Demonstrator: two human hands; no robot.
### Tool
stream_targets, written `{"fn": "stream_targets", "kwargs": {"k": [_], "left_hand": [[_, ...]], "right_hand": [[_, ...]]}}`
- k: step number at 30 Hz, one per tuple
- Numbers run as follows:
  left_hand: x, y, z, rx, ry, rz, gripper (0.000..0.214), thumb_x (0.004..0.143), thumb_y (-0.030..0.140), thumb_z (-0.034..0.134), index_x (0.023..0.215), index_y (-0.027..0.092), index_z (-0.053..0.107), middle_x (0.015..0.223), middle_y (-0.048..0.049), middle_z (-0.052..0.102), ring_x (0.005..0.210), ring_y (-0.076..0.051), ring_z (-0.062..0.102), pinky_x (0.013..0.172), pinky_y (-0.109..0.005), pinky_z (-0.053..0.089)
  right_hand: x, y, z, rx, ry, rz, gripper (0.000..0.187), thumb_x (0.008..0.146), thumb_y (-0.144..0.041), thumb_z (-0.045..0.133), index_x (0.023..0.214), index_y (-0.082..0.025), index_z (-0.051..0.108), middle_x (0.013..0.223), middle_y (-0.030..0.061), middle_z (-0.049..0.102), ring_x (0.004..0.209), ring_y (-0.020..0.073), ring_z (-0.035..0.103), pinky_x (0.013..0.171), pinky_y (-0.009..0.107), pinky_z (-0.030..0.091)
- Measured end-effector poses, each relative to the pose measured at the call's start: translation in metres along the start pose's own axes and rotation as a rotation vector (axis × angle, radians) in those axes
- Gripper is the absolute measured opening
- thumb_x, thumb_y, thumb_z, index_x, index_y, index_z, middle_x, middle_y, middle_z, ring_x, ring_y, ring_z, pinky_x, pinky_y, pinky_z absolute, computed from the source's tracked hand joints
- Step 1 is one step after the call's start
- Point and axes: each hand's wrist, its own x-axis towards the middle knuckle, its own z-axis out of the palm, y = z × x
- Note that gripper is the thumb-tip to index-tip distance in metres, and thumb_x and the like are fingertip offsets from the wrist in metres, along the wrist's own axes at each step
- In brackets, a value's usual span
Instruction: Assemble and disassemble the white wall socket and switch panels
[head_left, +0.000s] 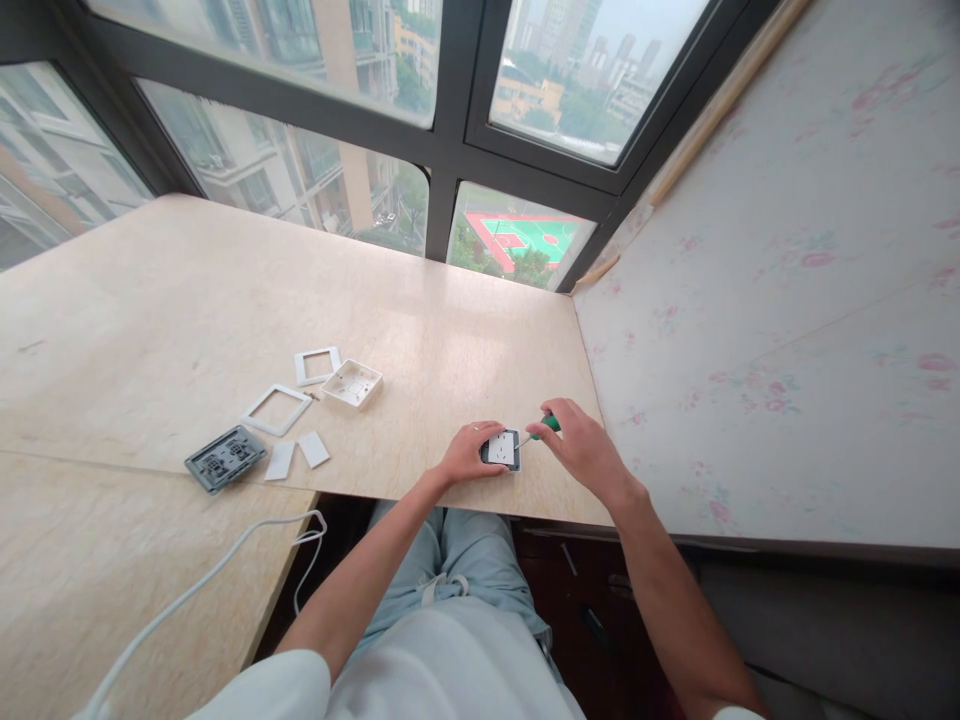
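A small white and grey socket module lies near the front edge of the beige stone sill. My left hand is closed round its left side and holds it down. My right hand grips a green-handled screwdriver, whose tip points left at the module's right edge.
To the left lie a grey switch base, two white frames, a white back box and two small white rocker plates. A white cable hangs off the lower sill. Windows stand behind, a flowered wall panel to the right.
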Motion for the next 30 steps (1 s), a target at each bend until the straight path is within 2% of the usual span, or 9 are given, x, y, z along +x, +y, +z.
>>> {"fn": "stream_targets", "kwargs": {"k": [3, 5, 9, 13, 19, 23, 25, 28, 30], "left_hand": [[0.0, -0.001, 0.001, 0.005, -0.004, -0.01, 0.076, 0.066, 0.056, 0.08, 0.132, 0.025, 0.057, 0.137, -0.0114, 0.06, 0.126, -0.034, 0.055, 0.107, -0.049, 0.041], [-0.001, -0.002, 0.002, 0.006, -0.003, -0.011, 0.077, 0.066, 0.056, 0.08, 0.132, 0.025, 0.057, 0.137, -0.0113, 0.059, 0.127, -0.034, 0.055, 0.107, -0.048, 0.041], [-0.001, -0.004, 0.003, 0.007, 0.002, -0.008, 0.078, 0.066, 0.057, 0.08, 0.133, 0.025, 0.057, 0.137, -0.0112, 0.059, 0.126, -0.034, 0.055, 0.107, -0.049, 0.041], [-0.001, -0.004, 0.002, 0.006, 0.007, 0.004, 0.078, 0.066, 0.058, 0.08, 0.132, 0.024, 0.057, 0.137, -0.0119, 0.06, 0.126, -0.034, 0.055, 0.107, -0.048, 0.041], [-0.001, -0.002, 0.002, 0.012, 0.003, 0.004, 0.077, 0.067, 0.057, 0.08, 0.132, 0.023, 0.057, 0.136, -0.0121, 0.06, 0.126, -0.033, 0.055, 0.107, -0.048, 0.041], [0.0, -0.001, 0.001, 0.008, 0.004, 0.004, 0.077, 0.067, 0.057, 0.081, 0.132, 0.023, 0.057, 0.136, -0.0121, 0.06, 0.127, -0.033, 0.055, 0.108, -0.048, 0.041], [0.0, -0.001, 0.001, 0.004, 0.008, 0.01, 0.077, 0.067, 0.056, 0.081, 0.132, 0.023, 0.057, 0.136, -0.0125, 0.06, 0.126, -0.034, 0.055, 0.108, -0.048, 0.041], [0.0, -0.002, 0.001, 0.0, 0.01, 0.011, 0.077, 0.067, 0.056, 0.081, 0.132, 0.022, 0.057, 0.136, -0.0135, 0.06, 0.126, -0.034, 0.055, 0.107, -0.048, 0.041], [0.0, -0.003, 0.002, -0.003, 0.002, 0.01, 0.078, 0.066, 0.056, 0.081, 0.132, 0.022, 0.057, 0.136, -0.0136, 0.06, 0.126, -0.034, 0.055, 0.107, -0.048, 0.041]], "right_hand": [[-0.004, 0.006, -0.006, 0.139, -0.05, -0.08, 0.032, 0.096, -0.027, 0.045, 0.128, -0.027, 0.05, 0.136, 0.0117, 0.054, 0.127, 0.0265, 0.054, 0.103, 0.047, 0.048], [-0.006, 0.011, -0.008, 0.23, -0.091, -0.116, 0.039, 0.093, -0.019, 0.042, 0.131, -0.028, 0.048, 0.138, 0.0102, 0.052, 0.131, 0.0242, 0.051, 0.108, 0.047, 0.045], [-0.004, 0.016, -0.012, 0.29, -0.133, -0.049, 0.026, 0.092, -0.019, 0.044, 0.114, -0.024, 0.056, 0.108, 0.0075, 0.066, 0.099, 0.0216, 0.067, 0.088, 0.041, 0.054], [0.002, 0.013, -0.019, 0.195, -0.136, 0.075, 0.01, 0.093, -0.03, 0.052, 0.099, -0.024, 0.058, 0.088, 0.003, 0.071, 0.077, 0.0194, 0.067, 0.07, 0.032, 0.051], [0.005, 0.001, -0.021, -0.192, -0.125, 0.201, 0.041, 0.095, -0.06, 0.045, 0.082, -0.022, 0.054, 0.064, 0.0054, 0.067, 0.056, 0.0217, 0.064, 0.05, 0.028, 0.037], [0.006, -0.001, -0.018, -0.467, -0.081, 0.276, 0.049, 0.093, -0.066, 0.042, 0.08, -0.021, 0.057, 0.062, 0.0113, 0.067, 0.057, 0.0267, 0.066, 0.048, 0.028, 0.032], [0.006, 0.0, -0.019, -0.384, -0.101, 0.266, 0.046, 0.093, -0.064, 0.045, 0.084, -0.021, 0.059, 0.066, 0.0106, 0.069, 0.062, 0.0267, 0.068, 0.051, 0.029, 0.037], [0.003, 0.003, -0.02, -0.026, -0.174, 0.166, 0.031, 0.093, -0.05, 0.054, 0.108, -0.023, 0.057, 0.093, 0.0084, 0.073, 0.08, 0.0237, 0.07, 0.064, 0.031, 0.049], [0.001, 0.006, -0.019, 0.177, -0.225, 0.115, 0.033, 0.091, -0.036, 0.055, 0.122, -0.024, 0.051, 0.107, 0.0081, 0.071, 0.091, 0.0209, 0.069, 0.073, 0.032, 0.052]]}}
